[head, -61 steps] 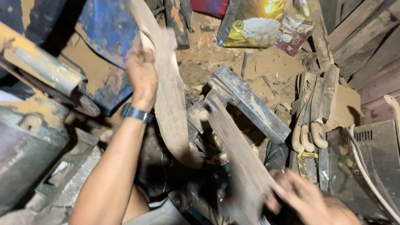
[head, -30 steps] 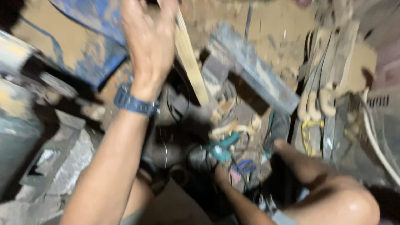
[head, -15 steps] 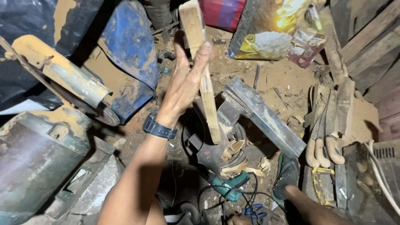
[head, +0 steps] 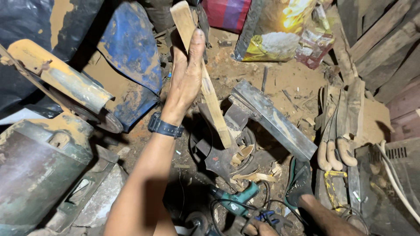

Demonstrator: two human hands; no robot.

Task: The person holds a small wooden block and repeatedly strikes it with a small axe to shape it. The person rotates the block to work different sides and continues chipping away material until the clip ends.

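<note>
A long thin wooden stick (head: 205, 83) stands almost upright in the middle of the view, leaning a little. Its top end is near the top edge, and its bottom end comes down by a dark metal block (head: 223, 159) on the dirt floor (head: 288, 83).

The left hand (head: 186, 76) is closed around the stick. The fingers point up and lie flat along the wood, and the thumb is behind it. The left arm reaches up from the bottom of the view, nearly straight. One dark watch (head: 165, 126) sits on the wrist.

The right hand (head: 258, 227) is low at the bottom edge, by a green power drill (head: 236, 199) and some dark cords. Only a small part of it shows, so I cannot tell if it is open or closed.

Pale wood shavings (head: 253, 177) lie near the drill. One flat grey metal bar (head: 273, 118) lies slanted just right of the stick. Three knives with pale curved handles (head: 334, 155) lie side by side further right. One shiny food bag (head: 275, 30) is at the top. One blue dirty sheet (head: 129, 57) is on the left, with a yellow machine part (head: 57, 74) beside it.
</note>
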